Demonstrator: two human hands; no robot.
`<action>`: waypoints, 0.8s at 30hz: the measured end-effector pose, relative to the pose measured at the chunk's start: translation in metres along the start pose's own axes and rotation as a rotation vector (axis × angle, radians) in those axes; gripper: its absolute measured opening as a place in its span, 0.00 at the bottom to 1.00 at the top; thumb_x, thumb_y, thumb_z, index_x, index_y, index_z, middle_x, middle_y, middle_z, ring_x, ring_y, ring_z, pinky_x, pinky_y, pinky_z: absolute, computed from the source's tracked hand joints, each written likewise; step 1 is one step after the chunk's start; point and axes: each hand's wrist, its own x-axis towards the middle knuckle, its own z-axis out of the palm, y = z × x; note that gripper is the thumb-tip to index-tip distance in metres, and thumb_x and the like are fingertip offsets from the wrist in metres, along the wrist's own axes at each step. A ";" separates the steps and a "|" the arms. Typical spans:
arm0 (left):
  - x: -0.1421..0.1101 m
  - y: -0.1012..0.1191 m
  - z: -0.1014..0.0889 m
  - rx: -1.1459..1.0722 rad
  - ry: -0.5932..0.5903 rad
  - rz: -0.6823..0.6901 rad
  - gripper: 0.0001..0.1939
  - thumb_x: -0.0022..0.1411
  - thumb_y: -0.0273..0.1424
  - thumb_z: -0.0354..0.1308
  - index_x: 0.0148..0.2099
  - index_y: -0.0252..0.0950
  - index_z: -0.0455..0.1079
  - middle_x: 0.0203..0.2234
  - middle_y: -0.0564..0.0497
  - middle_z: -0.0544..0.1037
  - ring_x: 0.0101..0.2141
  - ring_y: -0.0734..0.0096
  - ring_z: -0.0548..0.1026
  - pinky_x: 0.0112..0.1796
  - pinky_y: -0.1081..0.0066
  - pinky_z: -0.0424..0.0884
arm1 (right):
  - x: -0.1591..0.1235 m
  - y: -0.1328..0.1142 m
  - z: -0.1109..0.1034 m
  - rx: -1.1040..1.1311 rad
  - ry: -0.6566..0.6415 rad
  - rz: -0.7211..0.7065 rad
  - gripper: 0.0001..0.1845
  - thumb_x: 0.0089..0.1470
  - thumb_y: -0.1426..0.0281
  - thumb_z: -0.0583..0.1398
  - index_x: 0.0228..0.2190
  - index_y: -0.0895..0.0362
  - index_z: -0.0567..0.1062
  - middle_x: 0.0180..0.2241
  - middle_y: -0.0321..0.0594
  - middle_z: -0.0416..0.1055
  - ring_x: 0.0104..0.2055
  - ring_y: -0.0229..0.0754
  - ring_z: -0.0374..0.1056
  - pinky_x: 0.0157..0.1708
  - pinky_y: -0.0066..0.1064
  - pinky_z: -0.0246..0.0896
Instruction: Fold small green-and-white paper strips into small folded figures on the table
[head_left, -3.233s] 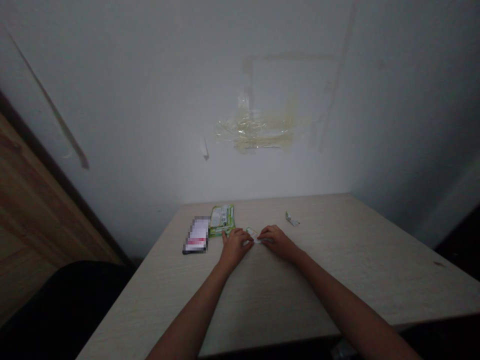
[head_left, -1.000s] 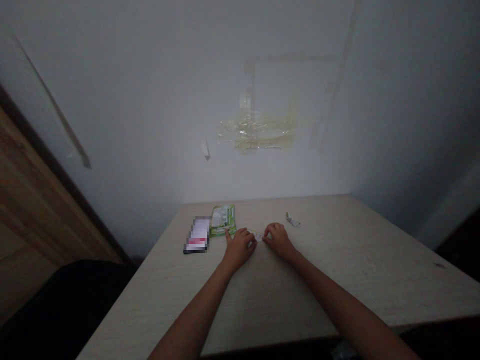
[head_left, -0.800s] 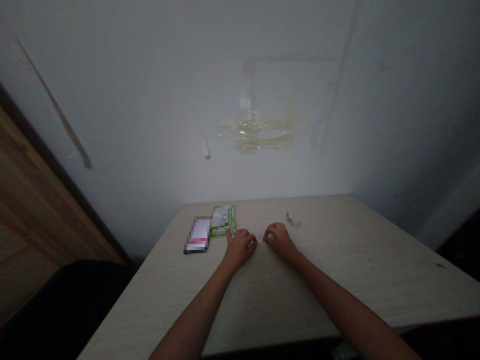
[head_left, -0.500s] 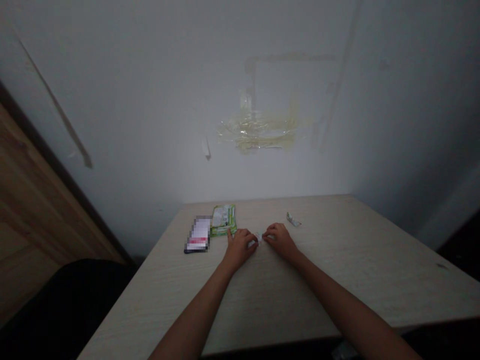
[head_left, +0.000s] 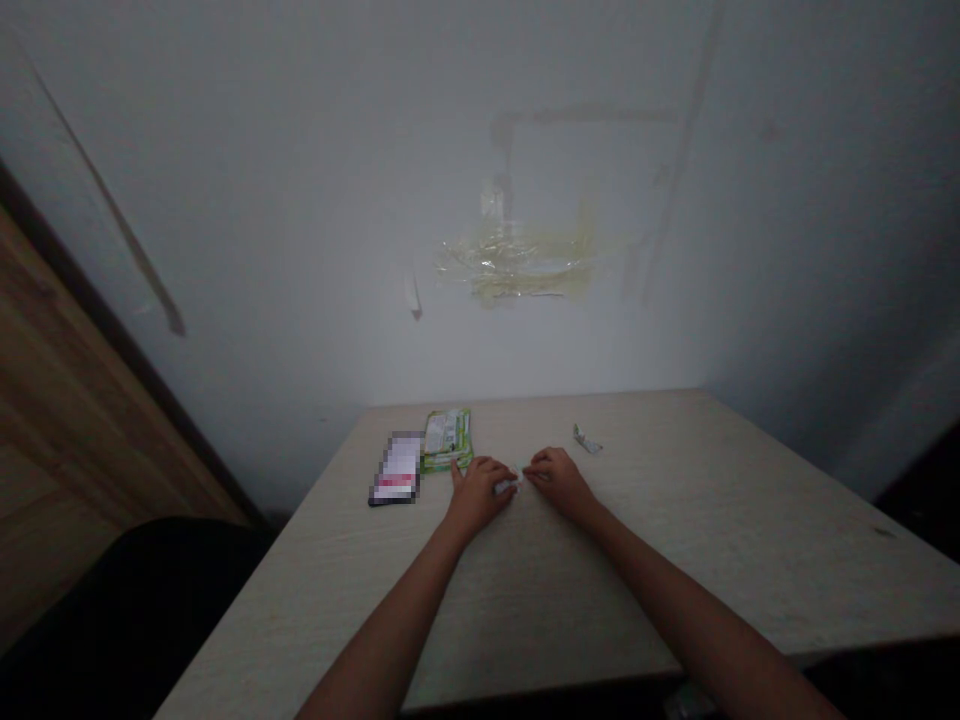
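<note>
Between my hands, at the middle of the table, is a small whitish piece [head_left: 517,477], thin like paper or film; its exact kind is too small to tell. My left hand [head_left: 475,493] is closed on its left side, thumb and fingers pinched together. From the right, my right hand [head_left: 561,483] pinches at the piece's other edge, fingertips pressed together. The fingers hide part of the piece. Just beyond my left hand lies a green and white packet [head_left: 448,436], flat on the table.
Left of the packet lies a phone-like slab [head_left: 397,475] with a pixelated face. A crumpled small strip [head_left: 587,440] rests beyond my right hand. The pale wooden table [head_left: 675,480] meets a wall [head_left: 337,250] with tape scraps. A dark rounded shape [head_left: 135,610] stands at left.
Hardly anything differs. My fingers have shifted slightly around the whitish piece, and less of it shows between them. The packet, phone-like slab and strip stay where they were.
</note>
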 end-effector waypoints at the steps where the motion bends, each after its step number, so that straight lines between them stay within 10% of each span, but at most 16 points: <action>1: 0.000 0.000 0.000 -0.001 -0.003 -0.004 0.11 0.60 0.41 0.58 0.46 0.52 0.74 0.46 0.52 0.77 0.54 0.57 0.65 0.57 0.33 0.33 | 0.000 0.000 0.000 -0.006 0.000 -0.003 0.08 0.54 0.70 0.63 0.36 0.52 0.82 0.38 0.43 0.74 0.44 0.44 0.66 0.47 0.35 0.60; 24: 0.002 -0.006 0.000 0.020 -0.036 -0.027 0.12 0.60 0.42 0.58 0.47 0.56 0.74 0.50 0.54 0.76 0.58 0.54 0.61 0.54 0.27 0.30 | 0.004 0.000 -0.010 -0.083 -0.060 0.109 0.09 0.56 0.65 0.62 0.38 0.47 0.82 0.45 0.44 0.70 0.49 0.46 0.64 0.51 0.37 0.57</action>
